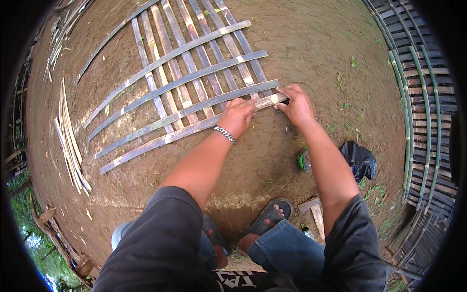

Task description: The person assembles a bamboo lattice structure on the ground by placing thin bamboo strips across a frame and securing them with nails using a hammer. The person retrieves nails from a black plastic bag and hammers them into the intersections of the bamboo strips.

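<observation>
A lattice of flat, weathered bamboo slats (188,78) lies on the ground in front of me, long strips crossing over several others. The nearest cross slat (146,148) runs from the lower left up to my hands. My left hand (237,118) is closed over this slat near its right part, with a chain bracelet on the wrist; its fingertips are partly hidden. My right hand (296,104) pinches the right end of the same slat between thumb and fingers, close to the lattice's corner. Just beyond lies another cross slat (199,111).
Loose thin bamboo strips (69,138) lie at the left. A hammer (314,214), a jar (306,231) and a black plastic bag (358,160) are near my right arm. A slatted bamboo structure (423,102) stands along the right. My sandalled feet (267,216) are below my arms.
</observation>
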The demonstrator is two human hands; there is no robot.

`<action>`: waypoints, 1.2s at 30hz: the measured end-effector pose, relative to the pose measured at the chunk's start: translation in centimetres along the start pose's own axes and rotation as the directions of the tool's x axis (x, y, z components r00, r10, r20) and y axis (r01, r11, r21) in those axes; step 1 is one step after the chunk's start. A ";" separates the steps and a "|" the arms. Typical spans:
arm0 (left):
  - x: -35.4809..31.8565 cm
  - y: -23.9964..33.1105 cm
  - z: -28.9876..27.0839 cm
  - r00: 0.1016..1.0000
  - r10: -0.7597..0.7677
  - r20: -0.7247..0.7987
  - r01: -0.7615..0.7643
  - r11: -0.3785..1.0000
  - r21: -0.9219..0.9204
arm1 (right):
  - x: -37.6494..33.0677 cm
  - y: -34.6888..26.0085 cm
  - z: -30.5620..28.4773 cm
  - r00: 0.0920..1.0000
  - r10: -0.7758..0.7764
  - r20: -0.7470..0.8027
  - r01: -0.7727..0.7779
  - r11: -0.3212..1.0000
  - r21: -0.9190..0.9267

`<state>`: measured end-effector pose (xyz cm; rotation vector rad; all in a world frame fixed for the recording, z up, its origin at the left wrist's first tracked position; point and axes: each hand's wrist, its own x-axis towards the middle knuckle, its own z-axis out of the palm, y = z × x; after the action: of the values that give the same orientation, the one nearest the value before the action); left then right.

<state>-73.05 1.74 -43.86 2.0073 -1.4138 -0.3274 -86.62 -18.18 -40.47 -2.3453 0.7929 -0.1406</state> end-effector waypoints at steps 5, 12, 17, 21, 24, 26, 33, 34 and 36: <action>0.0 -0.1 0.0 1.000 0.002 -0.004 -0.002 1.000 -0.003 | -2.2 0.9 0.6 0.979 0.154 -0.134 -0.141 0.985 0.101; 0.2 0.0 -0.2 1.000 0.005 0.026 -0.005 1.000 0.009 | -4.4 0.2 1.9 0.932 0.190 -0.310 -0.223 0.972 -0.074; 0.2 -0.2 -0.2 0.999 0.028 0.021 -0.028 0.999 0.024 | -5.0 -1.7 3.3 0.914 0.153 -0.375 -0.199 0.976 -0.086; 0.3 -0.1 -0.2 1.000 0.029 0.006 -0.029 0.999 0.018 | -4.9 -2.8 3.9 0.908 0.129 -0.398 -0.181 0.979 -0.094; 0.3 -0.1 -0.2 1.000 0.025 0.008 -0.025 0.999 0.024 | -4.8 -3.3 4.9 0.893 0.154 -0.423 -0.218 0.970 -0.109; 0.3 0.0 -0.2 1.000 0.011 0.017 -0.011 1.000 0.017 | -4.6 -3.7 5.5 0.874 0.198 -0.444 -0.272 0.956 -0.109; 0.5 0.3 -0.6 0.997 -0.058 0.060 0.058 0.998 -0.010 | -3.5 -4.6 6.1 0.798 0.361 -0.483 -0.421 0.907 -0.017; 0.5 0.4 -0.6 0.994 -0.074 0.074 0.075 0.997 -0.012 | -3.5 -4.6 6.1 0.794 0.377 -0.477 -0.432 0.902 -0.006; 0.5 0.4 -0.7 0.995 -0.068 0.080 0.068 0.998 0.001 | -3.2 -4.9 5.7 0.774 0.418 -0.476 -0.464 0.886 0.024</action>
<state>-72.74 1.43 -42.98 2.0650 -1.3952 -0.4427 -85.05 -10.28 -41.61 -2.1576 1.6048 -0.4910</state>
